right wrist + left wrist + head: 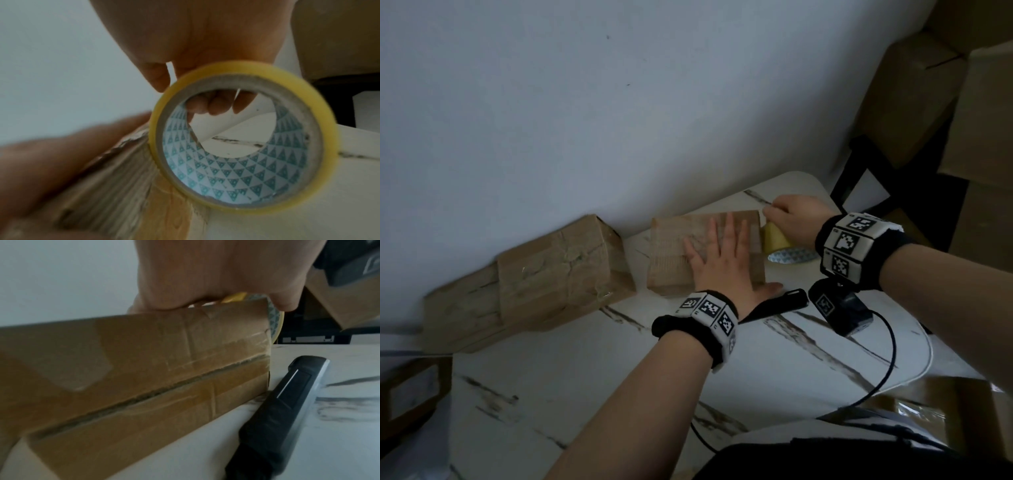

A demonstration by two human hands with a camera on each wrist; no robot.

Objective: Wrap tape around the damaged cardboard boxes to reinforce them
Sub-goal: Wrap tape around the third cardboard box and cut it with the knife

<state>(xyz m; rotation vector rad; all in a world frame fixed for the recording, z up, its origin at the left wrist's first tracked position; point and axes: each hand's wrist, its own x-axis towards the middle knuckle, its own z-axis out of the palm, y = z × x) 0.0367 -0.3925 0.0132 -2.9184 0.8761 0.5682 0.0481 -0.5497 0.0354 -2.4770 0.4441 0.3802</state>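
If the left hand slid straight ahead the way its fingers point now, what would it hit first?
The left hand lies flat on the small cardboard box, fingers pointing toward the wall. Past the box's far edge nothing shows before the wall, so probably the wall, though the depth is unclear.

Small cardboard box (pixel 688 253), flat on the table (pixel 756 359), side seam split and taped over. Yellow tape roll (pixel 242 138), patterned core, upright against its right end. Larger crumpled boxes (pixel 534 277) lie left.
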